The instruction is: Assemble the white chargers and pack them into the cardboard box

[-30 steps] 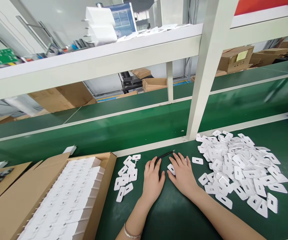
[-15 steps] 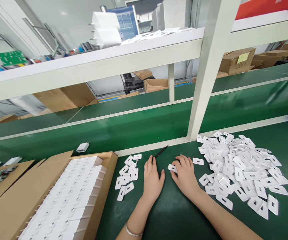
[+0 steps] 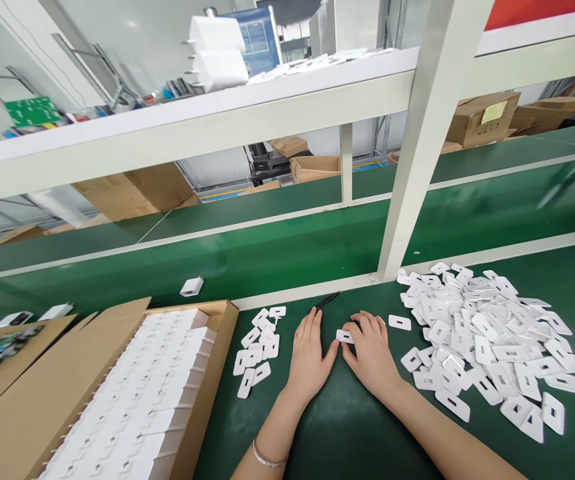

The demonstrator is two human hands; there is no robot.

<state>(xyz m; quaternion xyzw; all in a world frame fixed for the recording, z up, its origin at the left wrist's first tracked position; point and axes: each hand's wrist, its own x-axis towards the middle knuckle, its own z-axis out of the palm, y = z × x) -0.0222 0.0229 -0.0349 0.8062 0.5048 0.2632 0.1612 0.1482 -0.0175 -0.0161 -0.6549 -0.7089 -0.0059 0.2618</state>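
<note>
A small white plastic plate with a slot is pinched between the thumb and index finger of my right hand, low over the green bench. My left hand lies with its fingers stretched out, and its thumb tip reaches the plate's left end. Just beyond the left fingertips is a thin black pen-like tool. Another slotted white plate rests right of my right hand. A large heap of such plates spreads farther right, and a smaller group lies left of my left hand.
At the left stands a cardboard box filled with rows of white housings. One white adapter housing sits behind it. A pale upright post rises behind the bench, joining a shelf across the top.
My left thumb has moved right to the plate's left end, with the left hand shifting slightly the same way. My right hand keeps the plate. The whole view has shifted slightly.
</note>
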